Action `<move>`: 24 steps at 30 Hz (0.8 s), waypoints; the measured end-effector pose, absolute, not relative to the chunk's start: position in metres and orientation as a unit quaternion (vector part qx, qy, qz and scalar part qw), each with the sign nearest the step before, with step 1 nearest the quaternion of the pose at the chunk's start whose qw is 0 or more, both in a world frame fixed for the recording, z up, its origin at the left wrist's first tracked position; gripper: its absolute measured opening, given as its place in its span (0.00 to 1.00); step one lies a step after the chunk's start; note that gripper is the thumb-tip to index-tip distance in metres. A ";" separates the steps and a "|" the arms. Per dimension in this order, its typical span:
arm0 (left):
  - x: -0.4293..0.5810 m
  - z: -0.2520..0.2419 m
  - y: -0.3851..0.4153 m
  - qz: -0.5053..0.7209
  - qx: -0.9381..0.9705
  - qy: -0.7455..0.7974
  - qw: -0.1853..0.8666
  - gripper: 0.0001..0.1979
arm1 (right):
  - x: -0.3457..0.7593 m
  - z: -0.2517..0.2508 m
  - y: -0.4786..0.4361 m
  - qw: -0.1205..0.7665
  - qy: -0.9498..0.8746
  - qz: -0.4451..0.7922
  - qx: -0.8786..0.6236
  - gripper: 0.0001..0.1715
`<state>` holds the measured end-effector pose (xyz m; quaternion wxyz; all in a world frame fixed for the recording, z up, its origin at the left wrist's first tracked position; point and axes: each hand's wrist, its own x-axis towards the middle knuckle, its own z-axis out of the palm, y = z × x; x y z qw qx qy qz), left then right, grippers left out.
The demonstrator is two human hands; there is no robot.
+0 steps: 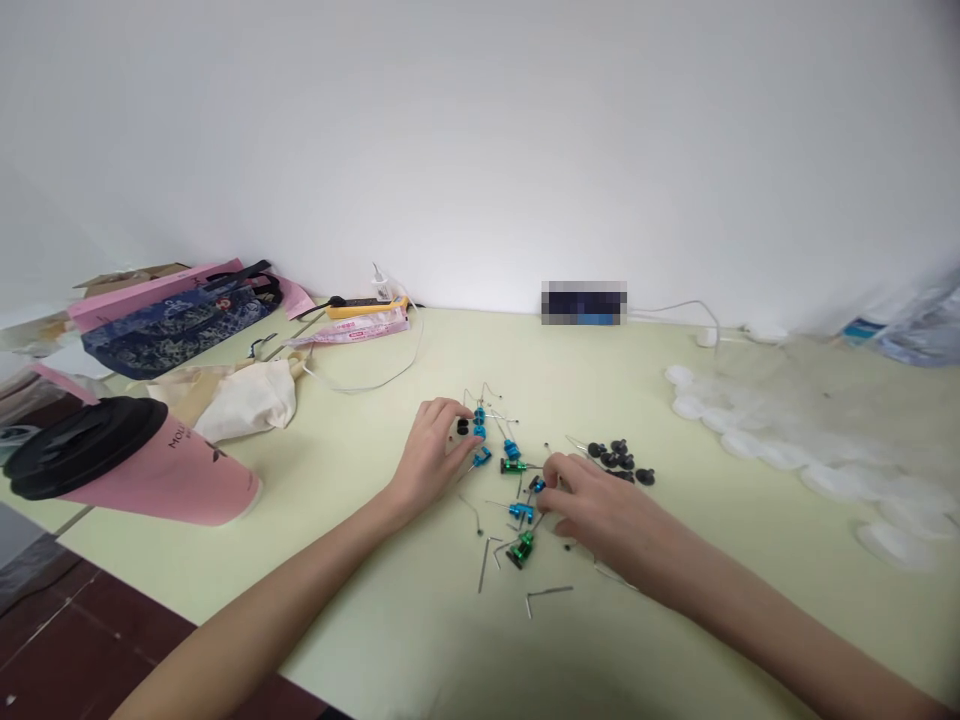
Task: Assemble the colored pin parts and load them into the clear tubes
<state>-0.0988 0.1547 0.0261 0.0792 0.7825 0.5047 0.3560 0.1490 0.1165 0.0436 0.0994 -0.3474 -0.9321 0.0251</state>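
My left hand (435,446) curves its fingers and thumb around a small blue metal part (479,418). Black round pieces (463,427) lie beside its fingers. At the right, my right hand (581,495) pinches another small blue part with black on it (537,484), partly covered by the fingertips. Between and below the hands are more blue parts (521,512) with thin wires, a green part (513,466) and a green and black part (523,549). L-shaped hex keys (547,592) lie in front.
Black knob-like pieces (619,458) sit beyond my right hand. White round pads in clear plastic (780,448) stretch along the right. A pink cup (172,465) with a black lid, a cloth (251,400) and a blue bag (180,325) are at left. A pixelated screen (584,303) leans on the wall.
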 end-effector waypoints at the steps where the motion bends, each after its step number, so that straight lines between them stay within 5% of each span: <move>1: -0.098 0.026 0.154 0.358 0.784 0.502 0.074 0.07 | 0.148 0.041 0.116 0.095 -0.935 0.020 -0.341 0.08; 6: -0.088 0.028 0.138 0.359 0.846 0.390 0.055 0.08 | 0.148 0.043 0.120 0.068 -0.955 0.013 -0.287 0.12; 10: -0.079 0.030 0.123 0.372 0.856 0.327 0.149 0.14 | 0.155 0.064 0.127 0.111 -0.940 0.075 -0.315 0.13; 19: -0.062 0.047 0.105 0.495 0.650 0.348 0.459 0.09 | 0.118 0.058 0.089 0.301 -0.638 0.602 -0.374 0.10; 24: -0.063 0.059 0.096 0.443 0.669 0.380 0.460 0.07 | 0.120 0.064 0.084 0.308 -0.678 0.525 -0.411 0.17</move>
